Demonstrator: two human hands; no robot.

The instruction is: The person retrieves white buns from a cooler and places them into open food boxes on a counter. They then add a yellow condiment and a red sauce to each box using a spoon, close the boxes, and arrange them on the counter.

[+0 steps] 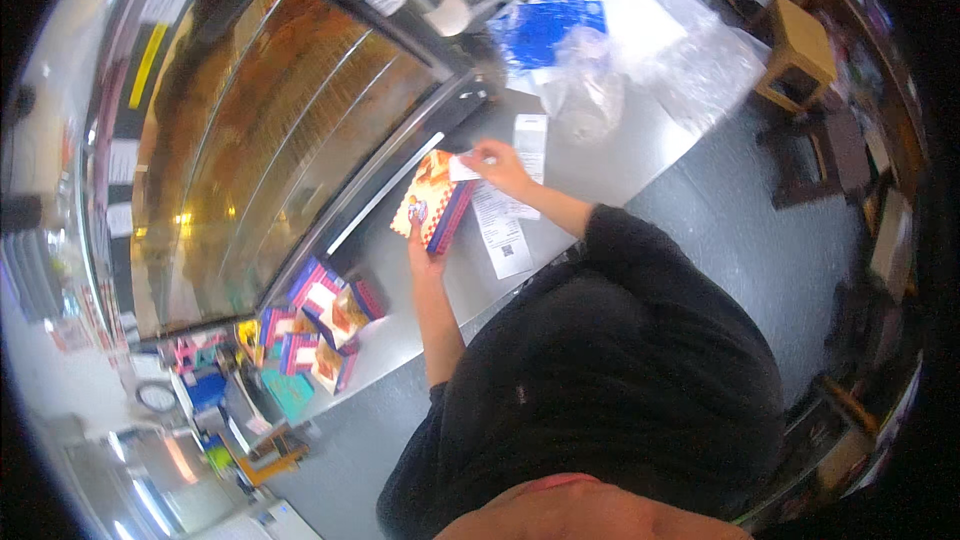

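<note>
In my left hand [427, 252] is a small cardboard food box [428, 186], cream and orange on top with a blue and red checked side. The left fingers wrap round its lower end, and it is tilted above the steel counter [395, 285]. My right hand [500, 166] pinches a small white paper slip [463, 170] against the box's upper right corner. Whether the slip is stuck to the box I cannot tell. Beneath and beside my right hand, long printed paper strips [508, 247] lie on the counter.
Several similar boxes [345, 315] are grouped at the counter's left end. A large glass-fronted cabinet [290, 140] with a warm glow borders the counter's far side. Clear plastic bags [585, 90] and a blue package [550, 30] lie at upper right. Stools [797, 55] stand beyond.
</note>
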